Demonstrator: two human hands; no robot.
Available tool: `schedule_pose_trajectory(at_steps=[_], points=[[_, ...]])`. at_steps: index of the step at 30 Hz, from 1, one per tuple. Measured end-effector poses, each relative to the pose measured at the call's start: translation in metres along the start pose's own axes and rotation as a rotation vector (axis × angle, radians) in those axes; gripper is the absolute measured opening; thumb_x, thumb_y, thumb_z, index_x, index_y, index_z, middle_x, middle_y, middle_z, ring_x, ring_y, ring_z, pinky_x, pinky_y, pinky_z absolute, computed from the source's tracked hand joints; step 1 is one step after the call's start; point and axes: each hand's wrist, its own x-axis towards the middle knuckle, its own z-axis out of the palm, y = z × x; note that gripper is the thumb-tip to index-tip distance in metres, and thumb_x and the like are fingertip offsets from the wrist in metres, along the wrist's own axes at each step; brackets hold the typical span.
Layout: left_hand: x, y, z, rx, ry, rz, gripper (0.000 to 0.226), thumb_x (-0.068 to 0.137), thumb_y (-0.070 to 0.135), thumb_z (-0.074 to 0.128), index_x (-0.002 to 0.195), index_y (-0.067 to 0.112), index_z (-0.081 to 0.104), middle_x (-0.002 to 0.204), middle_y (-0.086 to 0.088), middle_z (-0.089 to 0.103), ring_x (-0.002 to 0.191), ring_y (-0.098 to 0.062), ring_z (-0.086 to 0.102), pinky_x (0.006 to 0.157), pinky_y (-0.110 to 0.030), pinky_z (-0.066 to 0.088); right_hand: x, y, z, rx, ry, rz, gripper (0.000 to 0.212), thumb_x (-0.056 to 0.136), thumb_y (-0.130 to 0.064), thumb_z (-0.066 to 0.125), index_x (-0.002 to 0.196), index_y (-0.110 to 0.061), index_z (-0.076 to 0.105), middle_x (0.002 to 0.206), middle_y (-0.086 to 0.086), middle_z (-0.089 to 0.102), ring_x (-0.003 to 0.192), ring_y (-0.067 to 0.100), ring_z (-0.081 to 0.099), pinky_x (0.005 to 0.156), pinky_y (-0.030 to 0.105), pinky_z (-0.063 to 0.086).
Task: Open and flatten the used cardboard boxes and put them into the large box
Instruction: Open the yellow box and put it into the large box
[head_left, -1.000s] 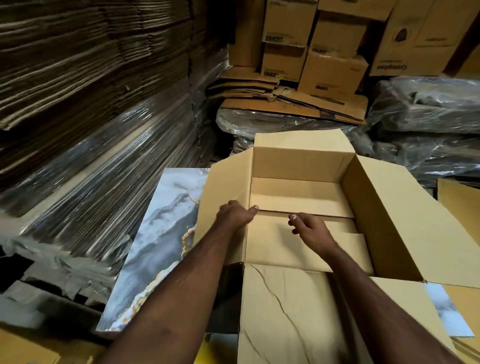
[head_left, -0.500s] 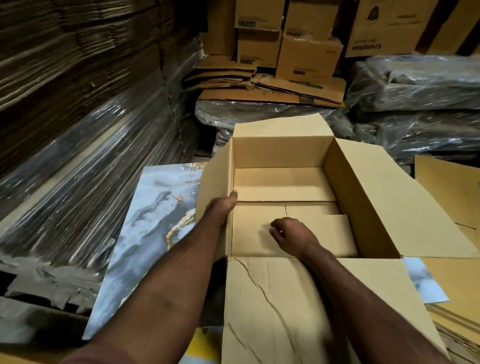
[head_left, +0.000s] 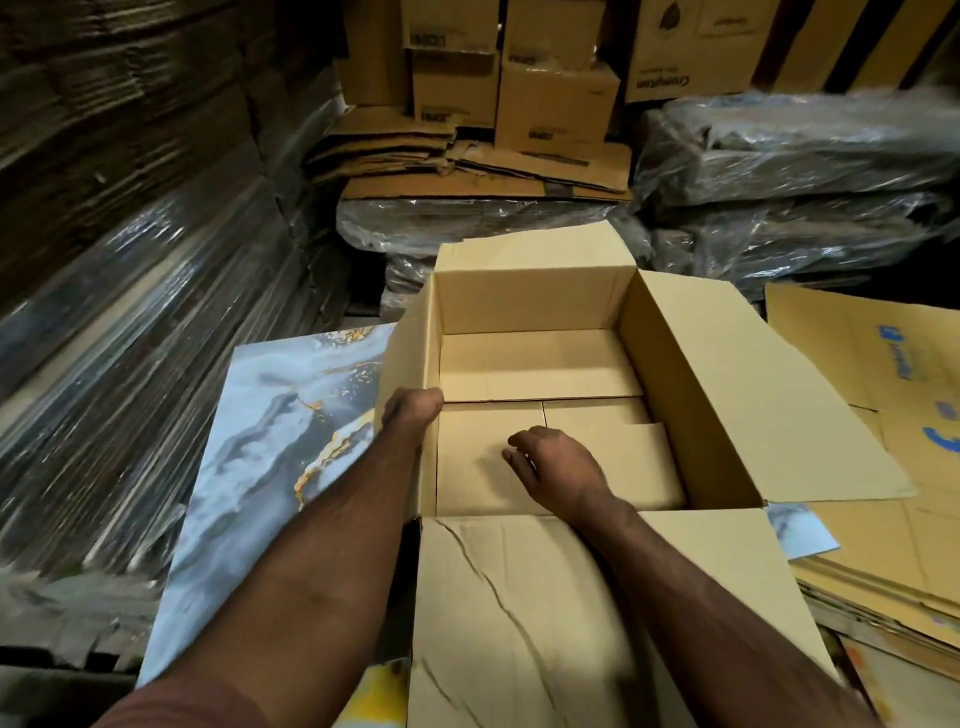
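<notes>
A large open cardboard box (head_left: 691, 374) stands in front of me with all its top flaps folded outward. Flat cardboard pieces (head_left: 535, 364) lie on its floor. My left hand (head_left: 410, 410) grips the top edge of the box's left wall. My right hand (head_left: 556, 467) reaches inside the box, its fingers loosely curled over the flat cardboard on the floor; whether it touches that cardboard is unclear. The near flap (head_left: 519, 613) lies toward me, creased, under my right forearm.
A marbled blue-grey panel (head_left: 270, 457) lies to the left of the box. Flattened printed cartons (head_left: 883, 415) are stacked on the right. Plastic-wrapped bundles (head_left: 810, 171) and stacked boxes (head_left: 556, 104) fill the back. Wrapped sheet stacks (head_left: 130, 312) wall the left side.
My left hand slid from the inner corner onto the left wall's edge. My right hand drew back toward me and its fingers relaxed from a fist.
</notes>
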Motion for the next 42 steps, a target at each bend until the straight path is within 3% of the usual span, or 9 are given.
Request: schedule_pose_trajectory(at_steps=[5,12,16,23,27,34,37,39,42], points=[[-0.012,0.008,0.001,-0.137,0.039,0.052,0.054,0.074,0.037,0.065,0.113,0.0,0.064,0.108,-0.009,0.069,0.101,-0.027,0.067,0.087,-0.036,0.056,-0.002,0.0,-0.001,0.033,-0.203,0.206,0.061,0.099,-0.054,0.044,0.148,-0.018,0.037,0.133,0.015,0.05,0.122,0.036,0.048,0.097,0.044,0.046],[-0.03,0.008,-0.001,-0.424,0.009,0.251,0.028,0.094,0.023,0.064,0.113,0.003,0.069,0.103,-0.013,0.073,0.094,-0.03,0.071,0.09,-0.044,0.057,-0.016,-0.007,-0.005,0.01,-0.323,0.35,0.078,0.098,-0.061,0.037,0.158,-0.022,0.005,0.163,0.016,0.008,0.147,0.035,0.018,0.114,0.051,0.028],[-0.047,0.016,-0.005,-0.546,0.007,0.429,0.035,0.087,0.036,0.067,0.114,0.014,0.072,0.104,-0.007,0.075,0.101,-0.027,0.07,0.095,-0.047,0.054,-0.011,0.001,-0.009,-0.05,-0.454,0.431,0.082,0.097,-0.066,0.027,0.157,-0.027,-0.013,0.162,0.009,-0.026,0.151,0.032,-0.014,0.119,0.058,0.005],[-0.093,0.067,-0.018,-0.713,-0.006,0.589,0.017,0.097,0.019,0.062,0.112,0.015,0.069,0.097,-0.001,0.074,0.084,-0.009,0.07,0.083,-0.028,0.057,0.031,0.012,-0.056,-0.142,-0.282,0.423,0.087,0.094,-0.069,0.024,0.154,-0.025,-0.022,0.155,0.01,-0.039,0.144,0.033,-0.033,0.116,0.062,-0.013],[-0.115,0.092,-0.024,-0.758,0.04,0.683,0.033,0.098,0.016,0.06,0.129,0.004,0.062,0.118,-0.012,0.07,0.096,-0.012,0.067,0.089,-0.028,0.054,0.05,0.015,-0.087,-0.218,-0.055,0.265,0.083,0.096,-0.066,0.021,0.155,-0.024,-0.019,0.158,0.013,-0.035,0.145,0.035,-0.03,0.117,0.062,-0.011],[-0.15,0.118,-0.04,-0.84,0.012,0.703,0.038,0.096,0.022,0.064,0.132,0.013,0.062,0.108,-0.005,0.073,0.085,-0.011,0.069,0.071,-0.027,0.057,0.073,0.03,-0.116,-0.317,-0.047,0.217,0.069,0.1,-0.063,0.013,0.155,-0.032,-0.015,0.161,0.006,-0.028,0.149,0.032,-0.023,0.116,0.066,-0.004],[-0.162,0.125,-0.048,-0.823,0.017,0.707,0.035,0.095,0.025,0.064,0.129,0.016,0.065,0.105,-0.003,0.073,0.091,-0.018,0.066,0.089,-0.045,0.057,0.092,0.042,-0.119,-0.185,-0.419,0.402,0.1,0.077,-0.093,0.012,0.15,-0.03,0.037,0.16,0.011,0.03,0.143,0.035,0.033,0.114,0.057,0.022],[-0.169,0.13,-0.052,-0.79,0.036,0.736,0.031,0.097,0.025,0.062,0.127,0.016,0.065,0.1,-0.001,0.073,0.084,-0.014,0.067,0.082,-0.038,0.059,0.098,0.049,-0.112,-0.055,-0.705,0.514,0.123,0.054,-0.106,0.019,0.124,-0.015,0.063,0.128,0.014,0.062,0.116,0.033,0.059,0.106,0.045,0.04],[-0.177,0.135,-0.053,-0.758,0.045,0.788,0.032,0.098,0.024,0.061,0.128,0.014,0.064,0.101,-0.002,0.074,0.08,-0.009,0.069,0.07,-0.027,0.057,0.098,0.04,-0.118,-0.263,-0.549,0.28,0.07,0.096,-0.066,0.038,0.125,-0.006,0.062,0.126,0.014,0.063,0.117,0.033,0.059,0.098,0.035,0.045]])
